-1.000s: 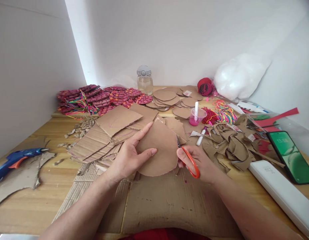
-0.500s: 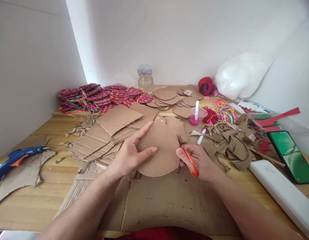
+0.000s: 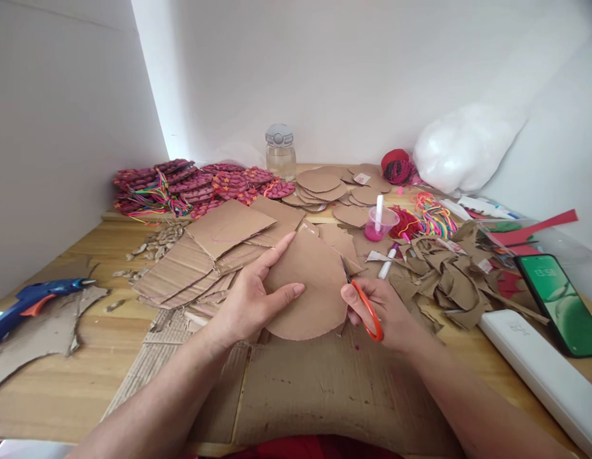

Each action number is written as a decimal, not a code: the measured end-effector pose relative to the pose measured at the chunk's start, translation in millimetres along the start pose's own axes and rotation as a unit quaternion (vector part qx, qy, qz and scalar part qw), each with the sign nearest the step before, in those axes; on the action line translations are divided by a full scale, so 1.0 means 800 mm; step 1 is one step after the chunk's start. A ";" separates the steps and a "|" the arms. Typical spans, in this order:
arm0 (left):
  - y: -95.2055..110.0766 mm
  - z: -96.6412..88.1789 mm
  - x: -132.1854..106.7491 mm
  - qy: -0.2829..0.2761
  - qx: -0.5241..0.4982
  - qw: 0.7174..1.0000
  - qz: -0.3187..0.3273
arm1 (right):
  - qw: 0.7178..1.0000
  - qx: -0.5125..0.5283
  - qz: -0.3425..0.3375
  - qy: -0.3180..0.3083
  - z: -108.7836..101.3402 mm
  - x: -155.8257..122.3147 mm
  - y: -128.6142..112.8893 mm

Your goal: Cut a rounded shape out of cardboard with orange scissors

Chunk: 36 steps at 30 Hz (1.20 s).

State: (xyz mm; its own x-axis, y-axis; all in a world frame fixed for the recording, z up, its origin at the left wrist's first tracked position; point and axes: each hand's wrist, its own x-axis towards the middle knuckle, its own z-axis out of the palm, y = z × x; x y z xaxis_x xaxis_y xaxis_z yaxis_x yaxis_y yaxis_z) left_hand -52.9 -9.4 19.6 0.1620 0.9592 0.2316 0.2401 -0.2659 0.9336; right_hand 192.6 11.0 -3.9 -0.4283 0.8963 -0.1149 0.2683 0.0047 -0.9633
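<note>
My left hand grips a piece of brown cardboard by its left side, thumb on top and the other fingers along the edge and beneath. The lower edge of this piece is rounded; its upper part still has straight sides. In my right hand is a pair of orange-handled scissors, its blades at the right edge of the cardboard. Part of the blades is hidden by the piece. A larger cardboard sheet lies flat below both hands.
Stacked cardboard pieces lie left of centre, cut cardboard discs behind. Cardboard scraps, a phone and a white power bank are on the right. A blue glue gun rests at left; a cup of pink liquid stands behind.
The whole view has shifted very slightly. Both hands, the cardboard piece and the scissors keep nearly the same position relative to each other.
</note>
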 end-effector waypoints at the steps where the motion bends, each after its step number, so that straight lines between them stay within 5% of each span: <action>1: 0.000 0.000 0.000 0.000 -0.001 1.000 0.001 | 1.000 -0.001 -0.001 0.001 0.000 0.000 0.000; 36: -0.001 -0.009 0.001 -0.002 0.027 0.999 0.019 | 0.999 -0.034 0.010 0.030 0.001 -0.001 -0.005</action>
State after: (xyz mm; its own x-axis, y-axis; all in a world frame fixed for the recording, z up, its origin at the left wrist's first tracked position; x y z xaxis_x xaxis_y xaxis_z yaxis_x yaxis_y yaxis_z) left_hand -59.7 -7.7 20.9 0.1764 0.9480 0.2650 0.2844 -0.3069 0.9083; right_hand 191.1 9.5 0.0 -0.3702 0.9215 -0.1174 0.3353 0.0147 -0.9420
